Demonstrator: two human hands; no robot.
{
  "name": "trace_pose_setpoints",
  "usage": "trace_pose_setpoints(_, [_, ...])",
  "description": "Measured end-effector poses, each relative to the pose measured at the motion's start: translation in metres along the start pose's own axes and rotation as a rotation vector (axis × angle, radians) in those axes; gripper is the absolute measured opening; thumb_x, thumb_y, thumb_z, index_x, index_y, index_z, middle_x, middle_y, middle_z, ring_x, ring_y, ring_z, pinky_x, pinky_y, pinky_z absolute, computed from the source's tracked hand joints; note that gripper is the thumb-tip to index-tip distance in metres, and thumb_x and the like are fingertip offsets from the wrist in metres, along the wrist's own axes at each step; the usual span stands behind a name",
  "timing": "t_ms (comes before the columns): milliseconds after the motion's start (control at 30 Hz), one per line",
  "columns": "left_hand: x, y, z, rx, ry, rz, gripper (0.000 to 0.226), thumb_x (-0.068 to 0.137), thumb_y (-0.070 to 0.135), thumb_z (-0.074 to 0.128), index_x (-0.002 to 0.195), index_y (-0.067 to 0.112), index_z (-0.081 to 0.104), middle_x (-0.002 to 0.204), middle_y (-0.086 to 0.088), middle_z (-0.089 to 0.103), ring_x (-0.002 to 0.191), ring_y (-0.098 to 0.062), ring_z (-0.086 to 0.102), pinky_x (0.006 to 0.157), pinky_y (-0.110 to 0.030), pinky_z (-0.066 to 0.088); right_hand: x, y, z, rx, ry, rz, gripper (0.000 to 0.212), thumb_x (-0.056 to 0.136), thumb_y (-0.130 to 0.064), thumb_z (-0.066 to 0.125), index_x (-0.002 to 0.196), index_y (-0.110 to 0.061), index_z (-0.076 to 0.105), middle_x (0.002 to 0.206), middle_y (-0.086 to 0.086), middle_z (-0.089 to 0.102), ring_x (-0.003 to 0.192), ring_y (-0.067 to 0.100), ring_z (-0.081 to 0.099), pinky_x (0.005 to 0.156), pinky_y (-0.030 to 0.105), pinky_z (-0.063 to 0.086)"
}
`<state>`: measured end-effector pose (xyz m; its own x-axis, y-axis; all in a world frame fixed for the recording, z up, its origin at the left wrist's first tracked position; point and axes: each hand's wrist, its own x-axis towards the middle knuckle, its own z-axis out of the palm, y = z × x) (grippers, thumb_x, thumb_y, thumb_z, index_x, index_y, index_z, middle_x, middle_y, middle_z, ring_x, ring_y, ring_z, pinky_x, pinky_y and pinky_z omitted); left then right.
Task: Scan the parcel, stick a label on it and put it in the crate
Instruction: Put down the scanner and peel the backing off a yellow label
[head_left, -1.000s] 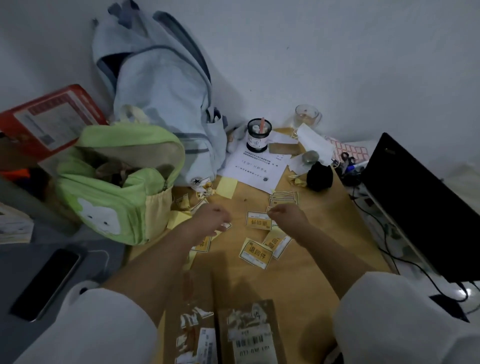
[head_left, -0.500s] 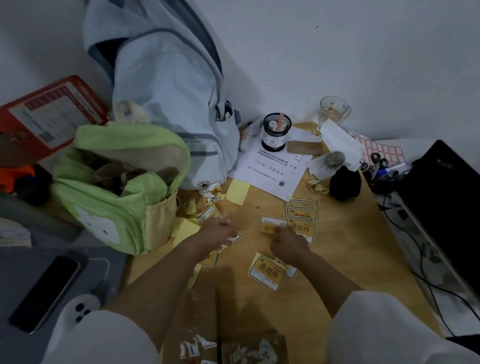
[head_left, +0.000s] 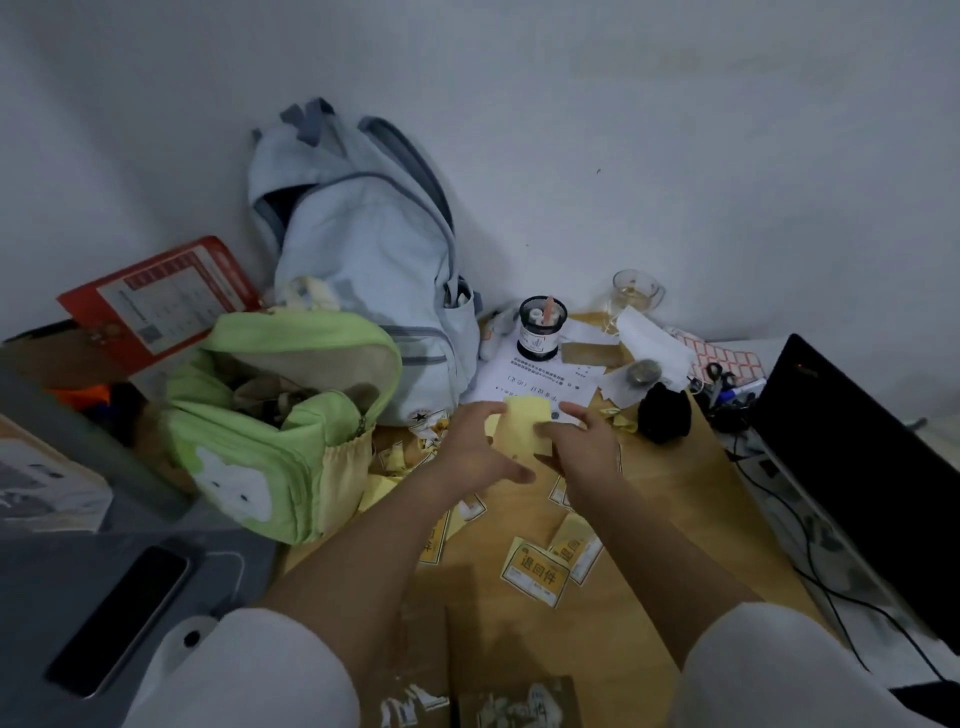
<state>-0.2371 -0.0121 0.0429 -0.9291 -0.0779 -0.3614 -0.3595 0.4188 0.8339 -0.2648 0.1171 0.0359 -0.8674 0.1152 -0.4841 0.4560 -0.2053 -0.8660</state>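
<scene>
Left hand: the left hand (head_left: 478, 452) is raised above the surface (head_left: 670, 525); the left edge of a pale yellow label (head_left: 524, 426) is pinched between thumb and fingers.
Right hand: the right hand (head_left: 582, 447) is closed on the right edge of the same label, thumb laid across its face.
Label: held between both hands, plain side towards the camera, tilted, clear of the surface, in front of the printed sheet (head_left: 535, 384).
Loose labels: several yellow printed labels (head_left: 535, 571) are scattered flat on the surface below the forearms; more scraps are seen near the green bag (head_left: 270, 441).
Parcel: a brown parcel (head_left: 519, 701) with torn tape is cut off by the bottom edge, lying on the surface between the two white sleeves (head_left: 249, 670).
Bags: the green bag is seen unzipped at the left; a pale blue backpack (head_left: 363, 254) is propped against the wall behind it.
Back of surface: a dark jar (head_left: 540, 332) is placed on the printed sheet; a glass (head_left: 636, 291) is set by the wall.
Right side: a black laptop (head_left: 857, 467) is seen open, with cables trailing beside it.
Left side: a dark phone (head_left: 124, 618) lies face up on a grey top.
Crate: cannot be made out.
</scene>
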Motion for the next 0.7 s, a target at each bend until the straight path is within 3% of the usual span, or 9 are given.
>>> trace_pose_setpoints(67, [-0.011,0.012,-0.004,0.01,-0.004,0.101,0.073,0.059,0.012,0.086,0.125,0.014,0.053,0.127,0.003,0.035,0.113,-0.015,0.045,0.097,-0.033,0.044,-0.018,-0.012,0.005,0.025,-0.071,-0.009,0.041,0.078,0.005,0.067,0.115,-0.009,0.054,0.101,0.018,0.062,0.072,0.026,0.062,0.068,0.038,0.057])
trace_pose_setpoints(167, [-0.032,0.024,-0.017,-0.063,0.018,0.221,0.016,0.083,0.013,0.067,0.093,0.0,0.066,0.089,-0.004,0.059,0.079,-0.017,0.055,0.078,-0.034,0.046,-0.047,-0.026,0.009,0.033,-0.148,-0.042,0.031,0.082,-0.01,0.069,0.11,-0.008,0.056,0.08,0.014,0.066,0.06,0.023,0.061,0.058,0.031,0.054])
trace_pose_setpoints(233, [-0.048,0.028,-0.029,-0.128,0.067,0.223,0.016,0.091,0.018,0.057,0.087,0.005,0.066,0.083,-0.012,0.062,0.077,-0.021,0.055,0.074,-0.037,0.046,-0.067,-0.034,0.011,0.053,-0.113,-0.084,0.021,0.087,-0.023,0.064,0.1,-0.008,0.058,0.064,0.008,0.059,0.051,0.019,0.055,0.052,0.026,0.048])
trace_pose_setpoints(333, [-0.083,0.037,-0.051,-0.286,0.082,0.207,0.014,0.094,0.018,0.052,0.094,0.016,0.066,0.089,-0.01,0.071,0.07,-0.018,0.064,0.067,-0.032,0.049,-0.097,-0.046,0.011,-0.056,-0.028,-0.233,0.02,0.088,-0.021,0.063,0.101,-0.007,0.063,0.066,0.005,0.052,0.052,0.016,0.044,0.049,0.027,0.038])
trace_pose_setpoints(400, [-0.106,0.043,-0.065,-0.338,0.092,0.238,0.016,0.093,0.017,0.053,0.101,0.012,0.066,0.083,-0.002,0.071,0.063,-0.013,0.066,0.065,-0.028,0.049,-0.126,-0.053,0.011,-0.092,-0.099,-0.296,0.011,0.088,-0.019,0.063,0.088,-0.009,0.068,0.07,0.005,0.056,0.055,0.017,0.046,0.05,0.027,0.038])
trace_pose_setpoints(467, [-0.131,0.05,-0.076,-0.348,0.111,0.295,0.018,0.093,0.017,0.054,0.105,0.011,0.065,0.079,0.001,0.07,0.06,-0.011,0.065,0.063,-0.025,0.05,-0.157,-0.059,0.014,-0.077,-0.18,-0.345,0.016,0.087,-0.018,0.063,0.074,-0.013,0.069,0.07,0.004,0.063,0.058,0.018,0.054,0.054,0.028,0.042])
trace_pose_setpoints(567, [-0.171,0.058,-0.092,-0.354,0.131,0.389,0.015,0.092,0.019,0.056,0.101,0.014,0.066,0.075,0.002,0.07,0.053,-0.004,0.064,0.055,-0.016,0.05,-0.197,-0.065,0.017,-0.065,-0.239,-0.404,0.014,0.087,-0.014,0.063,0.075,-0.013,0.07,0.076,0.008,0.069,0.063,0.019,0.06,0.058,0.029,0.046])
trace_pose_setpoints(700, [-0.216,0.063,-0.105,-0.385,0.164,0.447,0.008,0.089,0.02,0.06,0.092,0.021,0.068,0.086,-0.003,0.073,0.073,-0.021,0.067,0.074,-0.034,0.053,-0.246,-0.069,0.016,-0.014,-0.294,-0.435,0.009,0.087,-0.008,0.062,0.083,-0.007,0.07,0.082,0.014,0.07,0.06,0.021,0.061,0.059,0.029,0.051])
